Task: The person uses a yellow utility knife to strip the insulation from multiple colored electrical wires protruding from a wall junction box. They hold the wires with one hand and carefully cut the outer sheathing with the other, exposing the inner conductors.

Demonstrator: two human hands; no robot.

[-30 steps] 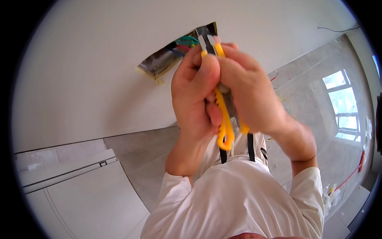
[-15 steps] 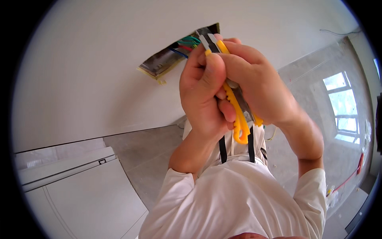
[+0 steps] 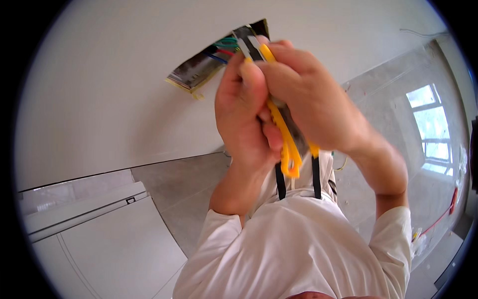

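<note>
Both my hands are raised together in front of the wall, closed around a yellow-handled pliers-like tool (image 3: 289, 149) with metal jaws. My left hand (image 3: 238, 112) wraps one scalloped handle, its thumb laid along the upper part. From the other side my right hand (image 3: 316, 94) grips, its fingers folded over the tool's upper half. The jaws point up toward a rectangular wall opening (image 3: 191, 74). Green wires (image 3: 226, 42), a red wire (image 3: 225, 52) and a blue wire (image 3: 215, 58) show inside it. My fingers hide whatever lies between the jaws.
Ragged yellow edging lines the opening in the white wall (image 3: 109, 89). A large pale panel (image 3: 114, 239) lies at the lower left on the grey tiled floor (image 3: 181, 184). A thin cable (image 3: 420, 34) sticks out at the upper right. Red cord (image 3: 438, 219) lies at the right.
My hands and the tool appear slightly higher and farther left, and the wall opening shifts similarly in view. My grip stays about the same.
</note>
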